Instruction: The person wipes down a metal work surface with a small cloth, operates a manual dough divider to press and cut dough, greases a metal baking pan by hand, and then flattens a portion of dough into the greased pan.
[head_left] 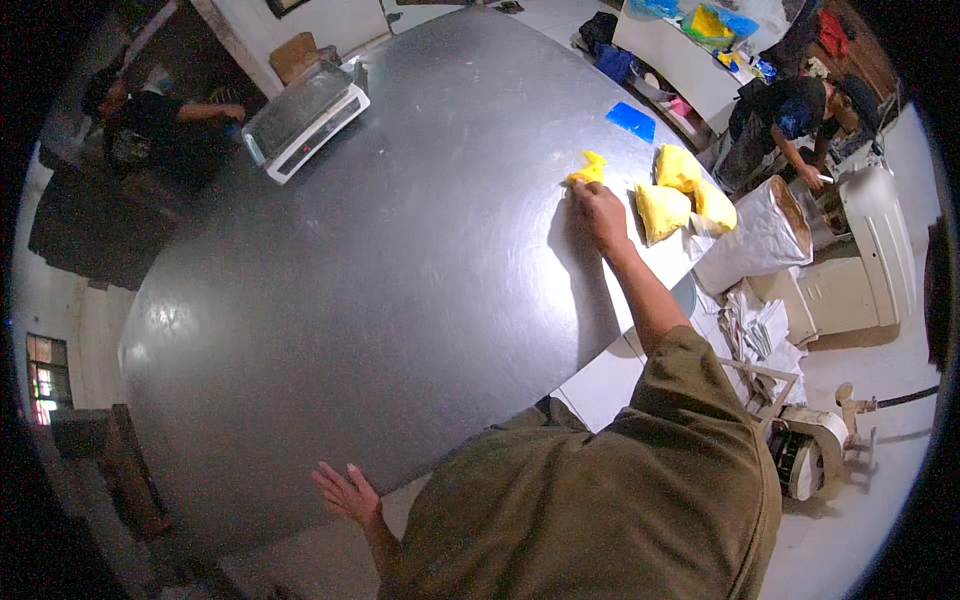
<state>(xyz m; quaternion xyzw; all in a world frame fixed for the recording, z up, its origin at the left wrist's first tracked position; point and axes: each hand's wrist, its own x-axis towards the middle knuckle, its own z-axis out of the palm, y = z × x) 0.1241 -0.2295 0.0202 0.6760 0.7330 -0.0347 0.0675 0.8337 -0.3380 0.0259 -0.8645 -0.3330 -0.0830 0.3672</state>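
My right hand (602, 218) reaches far over the metal table (400, 230), its fingers closed on a small crumpled yellow piece (588, 168); whether this is cloth or plastic I cannot tell. Just right of that hand, several plump yellow bags (664, 212) are clustered at the table's right edge. Beyond them lies a flat blue rectangle (632, 122). My left hand (348, 492) is at the near left edge of the table, with fingers spread and nothing in it.
A weighing scale (306, 120) stands at the far left of the table. One person (150, 135) is beyond the left edge; another (785, 125) bends over at the right, near a large white sack (755, 245). A motor-like machine (805, 455) sits on the floor at right.
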